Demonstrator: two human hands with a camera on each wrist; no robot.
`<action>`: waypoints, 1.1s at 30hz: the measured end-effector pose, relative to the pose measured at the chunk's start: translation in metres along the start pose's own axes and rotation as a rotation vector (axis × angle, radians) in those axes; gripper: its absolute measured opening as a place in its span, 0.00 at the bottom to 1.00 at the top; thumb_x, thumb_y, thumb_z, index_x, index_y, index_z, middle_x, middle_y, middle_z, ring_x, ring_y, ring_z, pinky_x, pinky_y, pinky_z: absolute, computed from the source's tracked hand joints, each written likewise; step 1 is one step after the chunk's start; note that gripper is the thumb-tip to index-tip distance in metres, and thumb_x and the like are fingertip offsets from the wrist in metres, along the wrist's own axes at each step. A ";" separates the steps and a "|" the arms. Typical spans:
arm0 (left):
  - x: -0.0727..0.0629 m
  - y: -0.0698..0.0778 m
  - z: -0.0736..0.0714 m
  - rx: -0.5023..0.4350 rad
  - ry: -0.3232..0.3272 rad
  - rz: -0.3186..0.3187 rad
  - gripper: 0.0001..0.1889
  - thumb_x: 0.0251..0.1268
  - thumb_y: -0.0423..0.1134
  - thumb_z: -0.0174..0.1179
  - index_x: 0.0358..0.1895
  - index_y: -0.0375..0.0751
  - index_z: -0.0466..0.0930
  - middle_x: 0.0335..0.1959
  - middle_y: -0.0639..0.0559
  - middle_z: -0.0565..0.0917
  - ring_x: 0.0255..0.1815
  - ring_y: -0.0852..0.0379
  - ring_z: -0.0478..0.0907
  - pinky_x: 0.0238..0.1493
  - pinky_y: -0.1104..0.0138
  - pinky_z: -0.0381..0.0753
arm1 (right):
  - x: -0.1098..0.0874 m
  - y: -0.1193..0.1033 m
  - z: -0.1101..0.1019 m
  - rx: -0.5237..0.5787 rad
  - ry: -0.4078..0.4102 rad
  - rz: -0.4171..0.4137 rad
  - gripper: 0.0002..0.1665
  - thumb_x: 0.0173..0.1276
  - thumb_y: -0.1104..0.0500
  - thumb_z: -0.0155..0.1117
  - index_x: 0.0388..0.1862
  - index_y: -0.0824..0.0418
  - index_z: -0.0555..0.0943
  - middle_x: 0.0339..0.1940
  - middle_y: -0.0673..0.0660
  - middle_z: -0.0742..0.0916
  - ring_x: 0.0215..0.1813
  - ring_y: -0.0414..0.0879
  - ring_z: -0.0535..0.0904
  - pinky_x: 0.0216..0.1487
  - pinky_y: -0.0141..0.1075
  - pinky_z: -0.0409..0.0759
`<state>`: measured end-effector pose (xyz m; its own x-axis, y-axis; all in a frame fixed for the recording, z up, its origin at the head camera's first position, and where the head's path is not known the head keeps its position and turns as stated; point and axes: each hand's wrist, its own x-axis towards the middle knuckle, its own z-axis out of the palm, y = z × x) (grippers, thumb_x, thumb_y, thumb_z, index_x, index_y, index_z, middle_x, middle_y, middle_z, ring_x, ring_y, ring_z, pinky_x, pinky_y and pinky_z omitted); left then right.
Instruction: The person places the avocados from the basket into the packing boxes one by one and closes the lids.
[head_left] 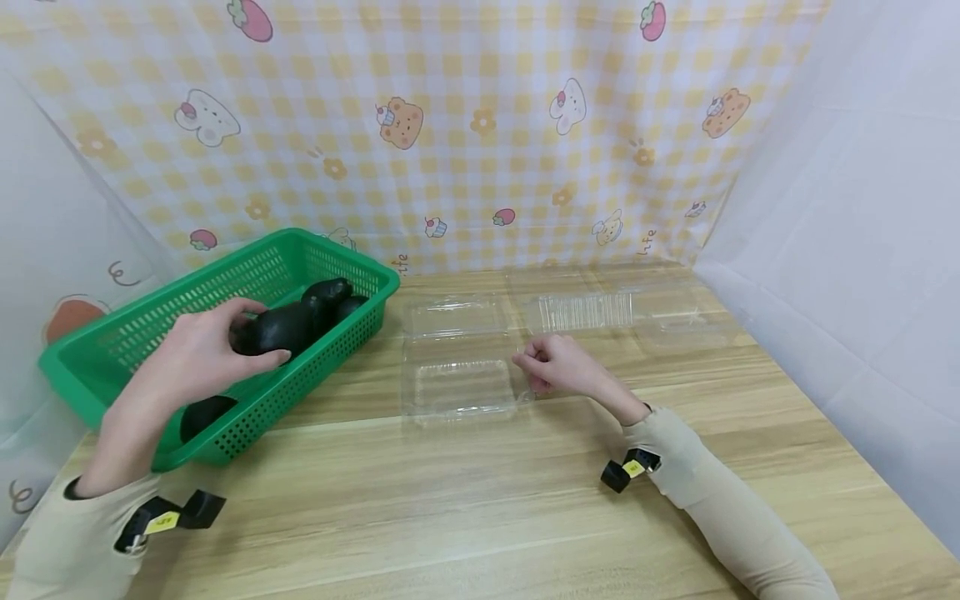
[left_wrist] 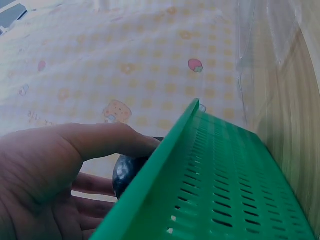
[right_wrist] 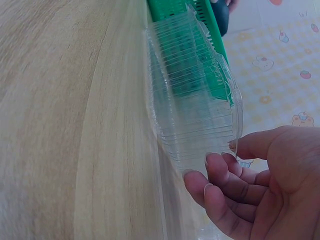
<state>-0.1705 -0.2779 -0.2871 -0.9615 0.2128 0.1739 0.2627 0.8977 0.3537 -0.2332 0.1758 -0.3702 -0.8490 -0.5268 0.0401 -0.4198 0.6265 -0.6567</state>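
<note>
In the head view my left hand (head_left: 198,346) reaches into the green basket (head_left: 262,429) and grips a dark, glossy avocado (head_left: 283,327), thumb on the near side and fingers over the far side. Part of that avocado (left_wrist: 127,172) shows behind the basket rim in the left wrist view. More dark avocados (head_left: 330,292) lie beside it, and another avocado (head_left: 206,415) sits at the basket's near end. My right hand (head_left: 558,367) pinches the right edge of a clear plastic box (right_wrist: 192,100), its lid laid back. The box stands on the table right of the basket.
Further clear plastic boxes (head_left: 585,312) stand at the back right of the wooden table (head_left: 480,517). Behind the table hangs a yellow checked cloth (head_left: 480,167), and a white cloth wall (head_left: 855,208) bounds the right side.
</note>
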 end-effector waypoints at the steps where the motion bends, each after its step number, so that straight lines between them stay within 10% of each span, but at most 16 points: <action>1: 0.000 0.002 0.000 -0.005 0.013 -0.001 0.38 0.60 0.52 0.72 0.64 0.27 0.70 0.49 0.23 0.80 0.42 0.33 0.81 0.38 0.42 0.78 | 0.000 0.000 0.000 0.000 0.001 0.001 0.20 0.79 0.55 0.58 0.25 0.61 0.80 0.13 0.50 0.81 0.15 0.40 0.74 0.23 0.33 0.74; 33: 0.000 0.044 0.011 -0.100 0.143 0.013 0.36 0.59 0.51 0.73 0.64 0.32 0.73 0.48 0.27 0.82 0.42 0.34 0.83 0.32 0.50 0.80 | 0.000 0.000 0.000 -0.012 0.003 0.006 0.19 0.78 0.54 0.58 0.26 0.59 0.80 0.13 0.48 0.80 0.16 0.40 0.73 0.27 0.34 0.76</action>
<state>-0.1598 -0.2345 -0.2813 -0.9385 0.1602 0.3058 0.2883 0.8511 0.4388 -0.2332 0.1755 -0.3702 -0.8526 -0.5212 0.0382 -0.4181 0.6365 -0.6482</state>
